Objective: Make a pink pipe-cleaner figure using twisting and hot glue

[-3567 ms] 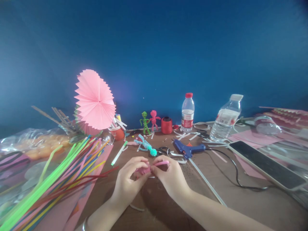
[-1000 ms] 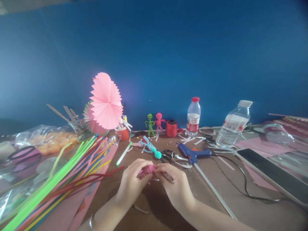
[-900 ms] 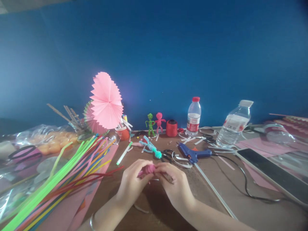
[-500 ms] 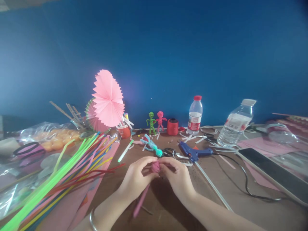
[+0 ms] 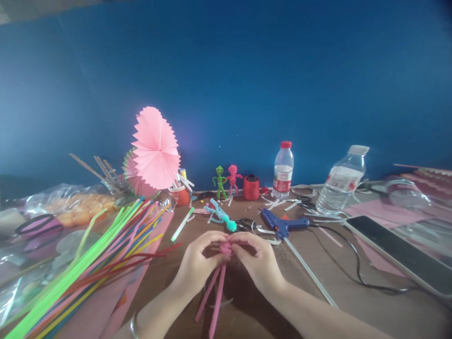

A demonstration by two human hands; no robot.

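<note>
You hold a small pink bundle (image 5: 225,247) between your two hands, just above the near middle of the brown table (image 5: 328,268). Your left hand (image 5: 196,263) pinches it from the left, thumb below and fingers curved over the top. Your right hand (image 5: 260,263) comes in from the right, its thumb and forefinger tips pinching the bundle's right edge; its other fingers are partly hidden. Two pink strands (image 5: 219,294) hang from the bundle toward the near side, spreading apart a little at their ends. A silver bracelet (image 5: 133,326) circles your left wrist.

Just beyond your fingertips lies a light-blue figure (image 5: 221,216) with its turquoise head toward you, near the black scissors (image 5: 247,223). To their right rests a blue glue gun (image 5: 282,224), with a clear rod (image 5: 310,270) running from it toward the near right. A green-capped marker (image 5: 182,226) lies left of the figure.

At the far side, a green figure (image 5: 219,181) and a pink figure (image 5: 233,179) stand side by side, left of a red spool (image 5: 251,188). On the left, a bundle of coloured stems (image 5: 84,268) lies slantwise on pink paper.
</note>
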